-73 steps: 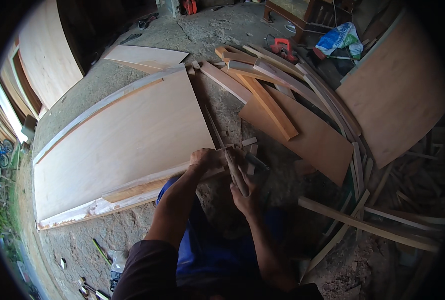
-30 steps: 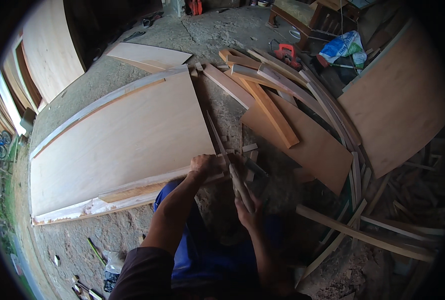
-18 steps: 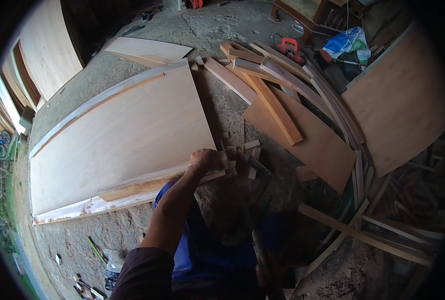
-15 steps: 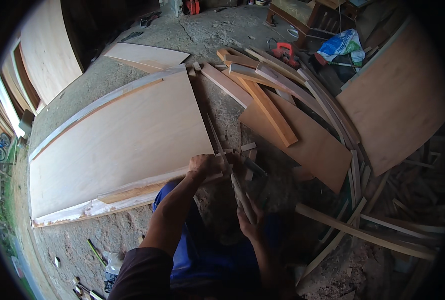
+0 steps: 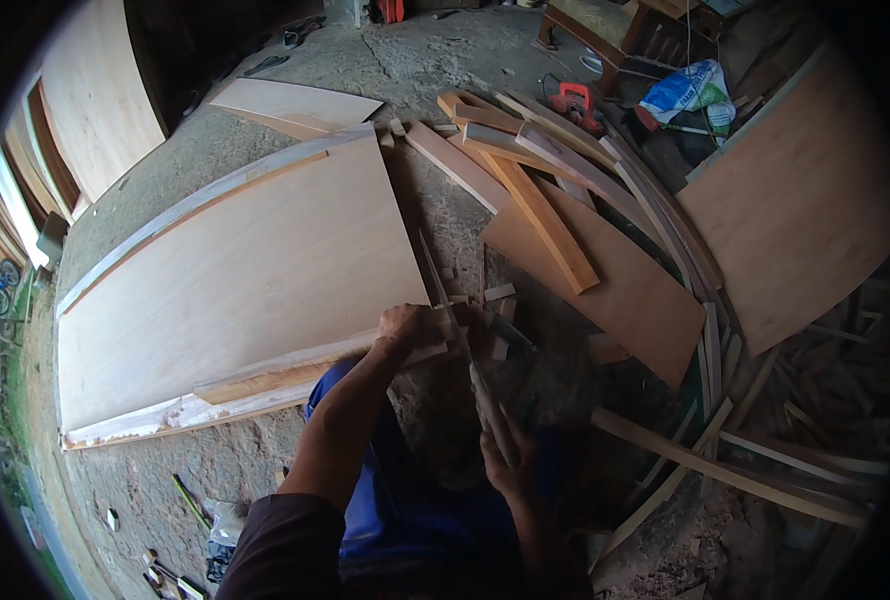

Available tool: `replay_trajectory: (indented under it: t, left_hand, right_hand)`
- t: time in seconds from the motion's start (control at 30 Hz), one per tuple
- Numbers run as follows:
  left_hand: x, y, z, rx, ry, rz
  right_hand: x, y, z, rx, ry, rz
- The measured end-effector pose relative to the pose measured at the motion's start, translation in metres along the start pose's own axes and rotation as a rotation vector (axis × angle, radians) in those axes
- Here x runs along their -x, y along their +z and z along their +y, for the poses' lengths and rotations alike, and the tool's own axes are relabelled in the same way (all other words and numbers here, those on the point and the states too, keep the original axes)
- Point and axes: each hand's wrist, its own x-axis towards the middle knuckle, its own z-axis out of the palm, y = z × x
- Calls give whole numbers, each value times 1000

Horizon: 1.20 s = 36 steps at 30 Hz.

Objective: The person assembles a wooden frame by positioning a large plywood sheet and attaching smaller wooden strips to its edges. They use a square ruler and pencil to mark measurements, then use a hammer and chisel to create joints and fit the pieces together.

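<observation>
My right hand is closed around the handle of a handsaw. Its narrow blade points away from me and crosses the end of a wooden strip lying along the near edge of a large pale plywood panel. Just left of the blade, my left hand is clenched over that strip near the panel's right corner. Whether the teeth sit in a cut is too dark to make out. Small wood offcuts lie to the right of the blade.
Right of the panel, several loose boards are piled over a brown plywood piece. A red power tool and a blue-and-white sack lie behind them. Long battens cross at the lower right. A plywood sheet leans at far right.
My right hand has drawn the saw slightly back toward me. My left hand keeps its hold at the strip's end, and the panel has not visibly moved.
</observation>
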Motion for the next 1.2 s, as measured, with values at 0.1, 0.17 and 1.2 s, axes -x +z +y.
replay_trajectory:
  t: [0.1, 0.17, 1.2]
  left_hand:
    - [3, 4, -4, -29, -64, -11]
    - [5, -5, -7, -7, -108, -115]
    - [16, -11, -8, 4, -93, -81]
  right_hand:
    - [-83, 37, -30, 111, 64, -50]
    - [-67, 29, -21, 21, 168, -115]
    - [-48, 30, -15, -86, 130, -95]
